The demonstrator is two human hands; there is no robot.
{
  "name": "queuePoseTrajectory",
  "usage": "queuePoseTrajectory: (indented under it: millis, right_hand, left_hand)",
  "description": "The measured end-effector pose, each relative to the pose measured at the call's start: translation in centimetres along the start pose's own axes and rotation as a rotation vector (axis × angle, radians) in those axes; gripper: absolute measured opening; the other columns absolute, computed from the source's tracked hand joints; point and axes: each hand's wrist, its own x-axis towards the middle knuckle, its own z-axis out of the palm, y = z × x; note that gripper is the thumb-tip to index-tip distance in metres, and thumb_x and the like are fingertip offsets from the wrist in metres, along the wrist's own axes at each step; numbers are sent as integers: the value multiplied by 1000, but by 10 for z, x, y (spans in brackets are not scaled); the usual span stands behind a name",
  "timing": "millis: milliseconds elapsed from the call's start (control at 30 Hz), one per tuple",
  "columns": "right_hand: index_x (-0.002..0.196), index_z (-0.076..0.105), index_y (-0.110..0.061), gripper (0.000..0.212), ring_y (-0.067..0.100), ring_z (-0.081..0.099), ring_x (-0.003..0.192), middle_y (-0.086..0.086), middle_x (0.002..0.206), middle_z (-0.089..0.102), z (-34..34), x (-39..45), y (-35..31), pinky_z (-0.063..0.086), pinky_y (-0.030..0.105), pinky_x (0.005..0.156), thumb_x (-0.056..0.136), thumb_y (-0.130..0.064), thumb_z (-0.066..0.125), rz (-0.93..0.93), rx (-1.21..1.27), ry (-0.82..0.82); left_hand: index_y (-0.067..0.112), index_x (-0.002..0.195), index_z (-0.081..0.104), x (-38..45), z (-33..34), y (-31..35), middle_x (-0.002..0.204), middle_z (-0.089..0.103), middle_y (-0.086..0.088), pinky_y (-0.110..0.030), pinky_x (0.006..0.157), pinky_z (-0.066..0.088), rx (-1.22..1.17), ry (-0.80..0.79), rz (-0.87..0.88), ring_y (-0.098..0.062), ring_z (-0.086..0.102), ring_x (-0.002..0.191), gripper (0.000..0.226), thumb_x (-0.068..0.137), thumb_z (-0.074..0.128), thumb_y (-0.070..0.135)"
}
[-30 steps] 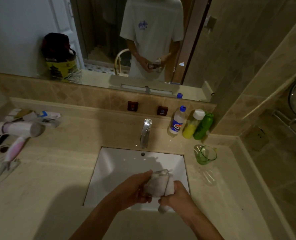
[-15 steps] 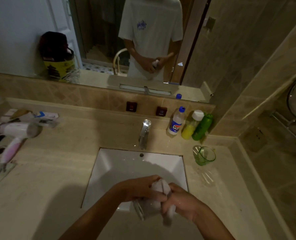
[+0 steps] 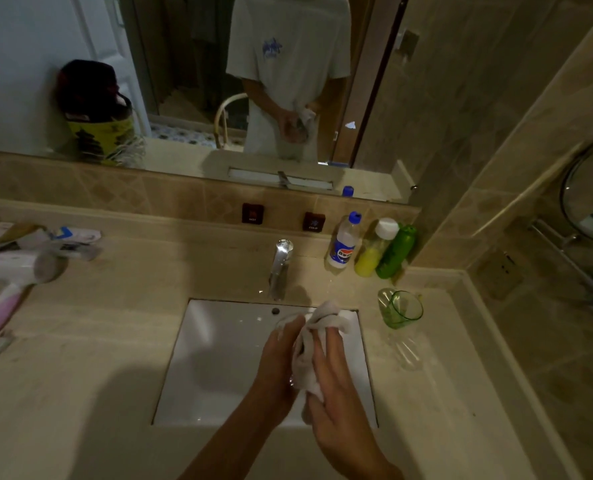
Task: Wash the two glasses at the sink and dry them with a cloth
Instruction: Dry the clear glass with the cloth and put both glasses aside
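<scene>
Ideally the left hand point(image 3: 279, 358), fingers wrapped round the glass point(image 3: 285, 323), turns it steadily over the sink point(image 3: 191, 375) while the right hand point(image 3: 333, 386), fingers clutching the cloth point(image 3: 322, 327), wipes inside and out.

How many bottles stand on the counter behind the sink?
3, side by side right of the faucet: a clear bottle with blue cap, a yellow bottle with white cap, and a green bottle nearest the wall. None seems hidden.

Glass point(image 3: 401, 309) on counter point(image 3: 80, 375), right of sink point(image 3: 218, 358)
</scene>
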Motion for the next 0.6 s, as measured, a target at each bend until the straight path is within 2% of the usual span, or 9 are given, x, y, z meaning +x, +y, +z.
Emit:
queuePoseTrajectory:
  millis: [67, 133, 167, 233, 300, 367, 433, 500, 600]
  right_hand:
    - [154, 4, -30, 73, 3, -3, 151, -14, 164, -6, 4, 7, 3, 12, 28, 123, 95, -25, 46, -75, -130, 115]
    - [154, 16, -30, 77, 7, 19, 149, -13, 161, 18, 5, 17, 3, 25, 28, 120, 89, -44, 54, -31, -64, 220]
    - [152, 19, -35, 79, 6, 33, 143, -17, 155, 29, 4, 23, 3, 35, 25, 114, 84, -51, 56, 27, 49, 260]
    - [143, 27, -51, 71, -4, 60, 115, -28, 133, 54, 1, 34, 4, 52, 13, 87, 80, -63, 57, 161, 261, 338]
    - [132, 44, -53, 59, -4, 70, 91, -18, 113, 70, -2, 40, 7, 54, 11, 68, 78, -76, 50, 327, 413, 387]
    - [121, 62, -39, 58, 8, 73, 93, 0, 110, 74, -6, 41, 11, 60, 28, 77, 81, -77, 43, 444, 615, 372]
    - [110, 73, -29, 52, 24, 72, 99, 8, 107, 75, -9, 41, 6, 57, 48, 87, 88, -67, 45, 488, 810, 344]
    - [106, 75, -23, 48, 28, 71, 103, 11, 107, 75, -7, 40, -1, 54, 51, 93, 87, -59, 49, 557, 914, 367]
    - [124, 66, -14, 48, 31, 62, 119, 16, 124, 68, -1, 29, -2, 39, 55, 111, 97, -47, 44, 621, 1162, 358]
  left_hand:
    - [27, 90, 80, -2, 6, -1, 91, 77, -4, -29, 74, 60, 79, 16, 69, -17, 74, 86, 25, 92, 61, 45]
    - [26, 93, 78, -4, 9, 0, 87, 78, 0, -23, 68, 58, 118, 33, 88, -14, 75, 82, 25, 87, 67, 47]
    - [20, 102, 73, -5, 10, -1, 90, 77, -3, -25, 67, 59, 105, 55, 76, -17, 75, 84, 39, 79, 72, 52]
    - [20, 111, 63, -5, 13, -1, 93, 77, -5, -30, 64, 60, 83, 58, 55, -20, 75, 83, 62, 64, 80, 56]
    - [30, 109, 61, -4, 17, -1, 100, 76, -5, -39, 70, 63, 112, 47, 74, -24, 75, 89, 56, 62, 82, 52]
    - [36, 104, 63, -3, 19, -1, 104, 74, -7, -48, 81, 60, 122, 64, 141, -29, 73, 96, 47, 62, 83, 42]
    - [36, 108, 60, -2, 18, -1, 109, 73, -7, -52, 86, 58, 154, 61, 216, -31, 71, 103, 50, 64, 83, 34]
    - [36, 121, 54, -1, 14, -1, 116, 72, -5, -49, 87, 60, 206, 29, 268, -30, 70, 107, 63, 66, 84, 31]
    - [32, 141, 42, 2, 10, -1, 122, 68, -4, -42, 90, 60, 268, -2, 338, -27, 70, 110, 88, 66, 87, 20]
